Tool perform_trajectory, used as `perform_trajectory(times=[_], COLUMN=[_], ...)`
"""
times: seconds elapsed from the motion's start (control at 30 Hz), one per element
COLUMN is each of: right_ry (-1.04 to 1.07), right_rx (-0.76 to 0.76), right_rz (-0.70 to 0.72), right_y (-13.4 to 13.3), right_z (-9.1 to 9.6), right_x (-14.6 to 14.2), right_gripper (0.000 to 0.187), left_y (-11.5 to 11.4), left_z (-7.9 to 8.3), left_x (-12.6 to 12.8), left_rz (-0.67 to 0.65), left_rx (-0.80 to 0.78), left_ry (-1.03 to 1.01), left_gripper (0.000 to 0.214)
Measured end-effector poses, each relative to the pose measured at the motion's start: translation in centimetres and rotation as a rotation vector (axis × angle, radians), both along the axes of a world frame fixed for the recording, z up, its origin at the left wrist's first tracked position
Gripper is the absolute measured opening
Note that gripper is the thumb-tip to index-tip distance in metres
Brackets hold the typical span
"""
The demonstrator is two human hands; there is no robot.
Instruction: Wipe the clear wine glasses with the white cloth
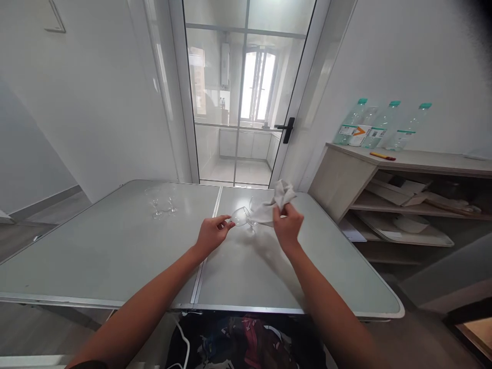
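My left hand (215,231) pinches a clear stemmed glass (240,217) above the folding table's seam, fingertips at its left end. The glass is tipped sideways, its bowl toward the right. A pale grey cloth (283,193) is gripped in my right hand (289,223), bunched above the fingers. The cloth's left corner reaches to the bowl of the held glass; whether it goes inside I cannot tell. Just behind it, another stemmed glass (251,230) stands on the table, partly hidden by the cloth. Two more stemmed glasses (156,205) stand upright on the table's left half.
The grey-topped folding table (115,256) has a metal edge. Beyond it is a glass-paned door (215,102) with a black handle (288,130). At right, a wooden shelf unit (346,169) holds several plastic bottles (409,128), an orange-and-red object (382,156) and trays.
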State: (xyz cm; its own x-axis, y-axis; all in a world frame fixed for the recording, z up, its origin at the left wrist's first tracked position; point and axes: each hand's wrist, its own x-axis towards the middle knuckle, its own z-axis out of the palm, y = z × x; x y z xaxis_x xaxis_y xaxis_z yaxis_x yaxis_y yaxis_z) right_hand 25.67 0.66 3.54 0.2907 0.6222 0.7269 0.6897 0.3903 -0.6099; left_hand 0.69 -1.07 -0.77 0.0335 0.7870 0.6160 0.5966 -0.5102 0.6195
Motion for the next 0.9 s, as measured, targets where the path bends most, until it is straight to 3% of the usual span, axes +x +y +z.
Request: perform_trajectory(times=[0.13,0.2,0.23,0.33,0.43,0.57,0.67,0.73,0.9], right_ry=[-0.053,0.009,0.058,0.201,0.191,0.013,-0.080,-0.004,0.504], right_rx=[-0.181,-0.272,-0.336,-0.516,-0.559,-0.491,-0.444,-0.425,-0.583], right_rz=[0.363,0.563,0.674,0.956,1.056,1.111,1.149,1.108,1.006], right_y=[0.0,0.0,0.0,0.1,0.1,-0.3,-0.6,-0.6,0.1], right_z=[-1.2,-1.4,-1.4,-1.4,-1.5,-1.5,-1.1,-0.8,-0.7], right_x=[-2.0,-2.2,-2.1,-1.4,-0.9,-0.5,-0.5,-0.7,-1.9], right_gripper=[0.026,0.009,0.012,0.055,0.070,0.066,0.057,0.054,0.059], left_y=[-0.1,-0.2,-0.3,-0.5,-0.1,0.7,0.8,0.6,-0.1], left_z=[-0.3,-0.4,-0.4,-0.5,-0.3,0.4,0.8,0.6,-0.4], left_x=[0.2,0.3,0.3,0.4,0.1,-0.7,-1.0,-0.7,0.1], left_rz=[-0.051,-0.076,-0.093,-0.161,-0.256,-0.482,-0.579,-0.519,-0.195], left_rx=[0.004,0.023,0.035,0.028,-0.155,-0.612,-0.755,-0.632,0.106], left_ry=[0.046,0.077,0.091,0.093,-0.052,-0.288,-0.274,-0.205,0.199], left_gripper=[0.025,0.023,0.022,0.021,0.028,0.044,0.050,0.051,0.031])
